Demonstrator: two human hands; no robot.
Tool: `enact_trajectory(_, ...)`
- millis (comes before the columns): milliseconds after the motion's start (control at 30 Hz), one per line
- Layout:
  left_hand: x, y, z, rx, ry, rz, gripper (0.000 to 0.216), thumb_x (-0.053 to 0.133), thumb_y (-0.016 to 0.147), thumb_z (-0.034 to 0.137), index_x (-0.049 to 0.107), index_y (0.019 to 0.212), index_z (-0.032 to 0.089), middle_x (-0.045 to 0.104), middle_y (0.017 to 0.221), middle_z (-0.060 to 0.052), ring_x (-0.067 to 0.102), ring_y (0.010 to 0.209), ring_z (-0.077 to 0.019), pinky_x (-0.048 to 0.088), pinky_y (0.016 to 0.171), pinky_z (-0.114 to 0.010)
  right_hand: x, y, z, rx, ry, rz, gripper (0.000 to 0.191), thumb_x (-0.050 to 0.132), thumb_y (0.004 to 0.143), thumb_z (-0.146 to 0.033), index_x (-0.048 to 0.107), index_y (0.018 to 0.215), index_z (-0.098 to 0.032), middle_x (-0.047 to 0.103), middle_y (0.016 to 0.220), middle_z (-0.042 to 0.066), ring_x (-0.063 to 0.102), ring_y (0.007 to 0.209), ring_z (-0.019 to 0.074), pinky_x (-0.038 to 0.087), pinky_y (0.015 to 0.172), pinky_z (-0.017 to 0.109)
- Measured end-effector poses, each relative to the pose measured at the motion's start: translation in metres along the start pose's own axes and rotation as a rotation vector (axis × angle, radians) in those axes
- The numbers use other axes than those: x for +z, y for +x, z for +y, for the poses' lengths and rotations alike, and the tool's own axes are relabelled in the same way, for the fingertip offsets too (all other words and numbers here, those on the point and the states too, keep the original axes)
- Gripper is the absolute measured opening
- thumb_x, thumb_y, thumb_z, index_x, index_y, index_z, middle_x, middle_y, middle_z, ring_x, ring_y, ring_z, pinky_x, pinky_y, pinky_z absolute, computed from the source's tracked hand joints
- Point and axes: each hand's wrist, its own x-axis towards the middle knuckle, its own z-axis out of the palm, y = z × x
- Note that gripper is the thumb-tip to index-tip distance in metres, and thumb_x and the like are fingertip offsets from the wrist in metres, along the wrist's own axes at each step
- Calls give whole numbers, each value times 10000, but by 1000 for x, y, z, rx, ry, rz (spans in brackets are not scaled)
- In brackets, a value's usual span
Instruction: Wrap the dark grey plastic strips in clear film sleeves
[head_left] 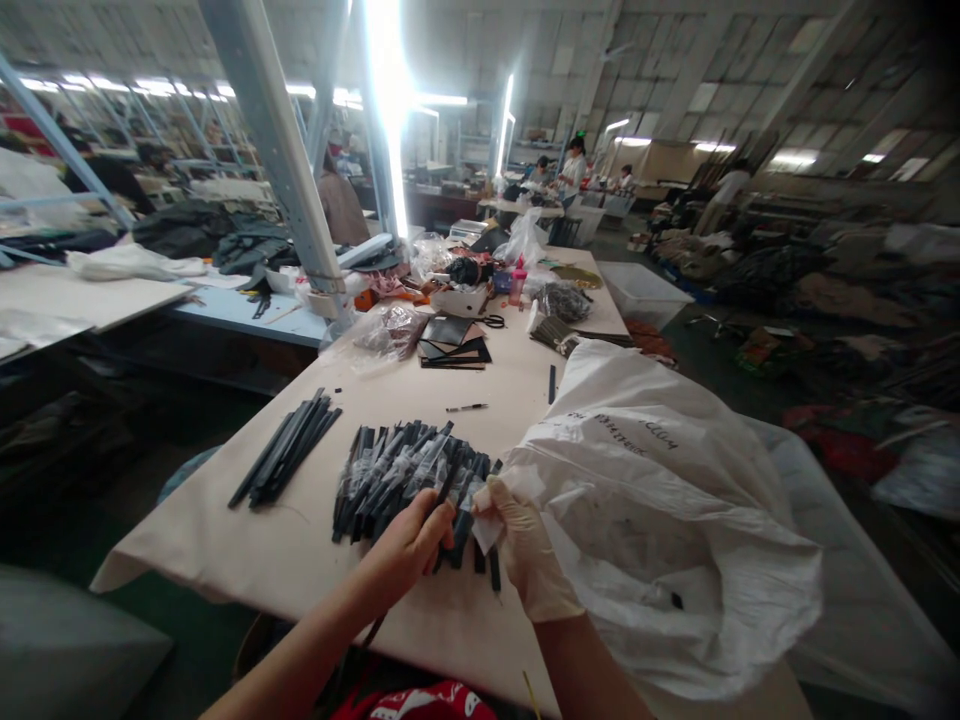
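Note:
My bare left hand (409,548) is closed in a pinch on a thin black strip at the near edge of a heap of black strips in clear sleeves (405,475). My right hand (525,550) wears a pale glove, and its fingers are closed on a small white scrap together with the ends of black strips. The two hands almost touch above the table's near edge. A large white plastic bag (660,520) bulges just right of the gloved hand. A separate bundle of bare black strips (289,450) lies to the left.
The long beige table (315,560) carries a pen (466,407), a stack of black sheets (454,345), scissors (493,321), clear bags and clutter at its far end. A steel post (277,150) stands at left. Other people work at far tables. Piles of material cover the floor at right.

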Motion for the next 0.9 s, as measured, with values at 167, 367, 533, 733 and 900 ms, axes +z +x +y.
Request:
enact_trajectory(167,-5,-10,-12,-66,88,-145,364,311,871,462,516,808,167,501,610,50,432,421,-67,346,441,-197,5,8,-12,72,189,39,347,746,651,-446,562,550,-170,528,514,-47,486,490,78,432,526,214)
enact_trajectory(367,-1,-9,-18,-118,48,-167,348,305,864,443,505,794,167,481,571,61,422,397,-61,314,401,-181,17,13,-9,98,198,99,373,832,517,-393,538,561,-168,457,485,-87,332,400,26,308,393,164)
enact_trajectory(533,-5,-5,-25,-187,-67,-249,344,310,846,464,487,803,172,473,536,65,416,371,-67,258,351,-175,17,9,7,40,-82,21,342,765,597,-442,565,562,-166,399,455,-82,331,418,45,280,401,186)
enact_trajectory(733,-28,0,-41,-170,-30,-276,308,391,809,435,526,822,158,523,569,41,505,489,-106,360,457,-208,7,10,6,89,-366,-60,323,720,648,-460,591,580,-172,383,439,-75,302,412,59,209,395,208)
enact_trajectory(900,-36,-4,-49,-32,138,39,433,374,828,380,428,1199,163,487,595,64,460,521,-116,366,526,-231,22,9,13,-49,-292,58,353,731,634,-464,528,543,-189,379,451,-71,291,424,73,228,400,223)
